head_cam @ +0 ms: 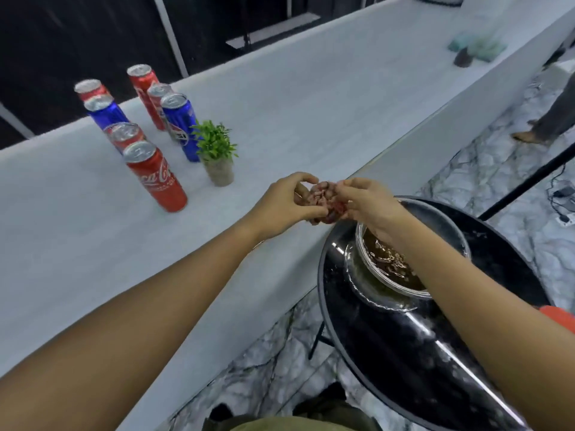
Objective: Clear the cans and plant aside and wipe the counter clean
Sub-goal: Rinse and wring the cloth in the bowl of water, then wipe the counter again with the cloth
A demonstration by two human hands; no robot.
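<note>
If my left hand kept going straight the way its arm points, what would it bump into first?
The left hand grips a reddish cloth wad that your right hand holds too, so the right hand's fingers come first. Beyond them looks like bare counter, though depth is hard to judge.

the rag (325, 200) bunched between my left grip (289, 200) and right grip (367, 202) is mostly covered by my fingers, so its shape and size stay unclear. my right forearm hides part of the bowl (367, 262) and its dark liquid. the back cans (91, 88) are partly hidden behind the front ones, labels unreadable. far along the desk (280, 104), a dark object (463, 57) and teal things (479, 46) are too blurred to name. a person's leg (550, 119) is cut off by the right edge. something orange (560, 314) is cut there too.
</note>
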